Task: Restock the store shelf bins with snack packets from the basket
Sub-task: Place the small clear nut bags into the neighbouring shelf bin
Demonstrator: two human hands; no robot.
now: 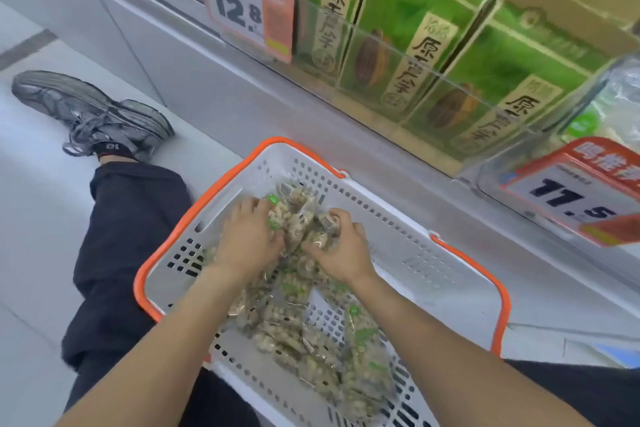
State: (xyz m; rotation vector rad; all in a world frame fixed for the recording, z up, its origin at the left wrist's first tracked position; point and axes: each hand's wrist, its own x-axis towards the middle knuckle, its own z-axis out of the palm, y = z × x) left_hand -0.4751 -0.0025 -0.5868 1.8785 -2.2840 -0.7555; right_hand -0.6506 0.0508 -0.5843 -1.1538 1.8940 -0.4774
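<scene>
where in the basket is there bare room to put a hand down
Bare floor shows in the white perforated plastic basket with orange rim along its right wall and at the far-left corner. The middle is crowded: clear snack packets of pale nuts pile from near edge to far end, where the left hand and right hand grip packets.

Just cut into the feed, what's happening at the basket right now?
A person crouched by the shelf has both hands in the white basket with the orange rim. The left hand and the right hand are gathering a bunch of clear snack packets at the far end of the basket; more packets lie loose nearer the person. Nothing has been lifted out yet. The clear shelf bin above holds green packs, behind price tags reading 12.8 and 11.5.
</scene>
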